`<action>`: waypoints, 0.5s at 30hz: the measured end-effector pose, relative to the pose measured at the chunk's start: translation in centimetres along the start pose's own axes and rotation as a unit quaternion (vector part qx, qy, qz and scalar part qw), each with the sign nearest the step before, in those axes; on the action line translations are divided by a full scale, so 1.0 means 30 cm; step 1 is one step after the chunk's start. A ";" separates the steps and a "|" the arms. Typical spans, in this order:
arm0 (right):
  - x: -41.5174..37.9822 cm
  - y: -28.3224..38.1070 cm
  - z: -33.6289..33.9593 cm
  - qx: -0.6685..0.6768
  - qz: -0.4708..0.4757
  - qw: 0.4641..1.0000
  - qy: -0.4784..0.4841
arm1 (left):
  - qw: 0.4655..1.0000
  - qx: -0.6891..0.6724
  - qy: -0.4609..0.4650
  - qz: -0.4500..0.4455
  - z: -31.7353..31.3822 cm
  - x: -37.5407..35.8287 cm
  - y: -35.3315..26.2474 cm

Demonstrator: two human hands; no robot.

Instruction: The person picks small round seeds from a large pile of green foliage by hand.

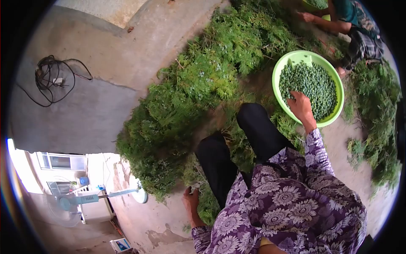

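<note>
My right hand (pixel 302 107) reaches over the near left part of a light-green basin (pixel 277 86). Its fingers are bent but apart, just above or touching the small round green berries (pixel 313 84) that fill much of the basin. My left hand (pixel 191 200) is low on the left beside my knee, close to a pile of leafy green branches (pixel 211 67). The fingers there are curled together, and whatever they may hold is too small to make out. Some branches in the pile carry pale bluish-green berries.
Another person (pixel 359 31) sits at the upper right, arms stretched toward a second green basin (pixel 315 4). More cut branches (pixel 374 114) lie along the right. A standing fan (pixel 74 202) is at lower left, a coiled black cable (pixel 50 78) at upper left.
</note>
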State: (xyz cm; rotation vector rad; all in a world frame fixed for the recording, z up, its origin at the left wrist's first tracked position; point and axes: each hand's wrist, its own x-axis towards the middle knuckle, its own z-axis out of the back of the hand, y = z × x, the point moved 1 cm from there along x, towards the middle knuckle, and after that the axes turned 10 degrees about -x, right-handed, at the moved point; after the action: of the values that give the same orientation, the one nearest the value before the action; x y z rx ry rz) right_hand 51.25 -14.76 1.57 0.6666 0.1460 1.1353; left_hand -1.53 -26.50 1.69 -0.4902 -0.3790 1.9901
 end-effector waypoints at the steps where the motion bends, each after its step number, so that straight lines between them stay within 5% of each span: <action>1: -0.004 0.003 0.000 -0.003 -0.003 1.000 0.009 | 1.000 -0.007 0.004 0.005 0.003 0.017 -0.035; 10: 0.013 0.044 -0.070 -0.055 0.049 0.997 0.029 | 0.945 -0.242 -0.113 -0.188 0.093 0.275 -0.531; 15: 0.026 0.111 -0.126 -0.080 0.073 0.990 0.088 | 0.917 -0.279 -0.028 -0.286 -0.012 0.410 -0.793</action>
State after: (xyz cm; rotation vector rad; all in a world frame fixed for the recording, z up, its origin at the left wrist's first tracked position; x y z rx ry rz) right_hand 47.32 -11.68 0.59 0.4393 0.1563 1.3323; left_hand 11.88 -4.94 10.24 -0.5910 -1.0181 1.3100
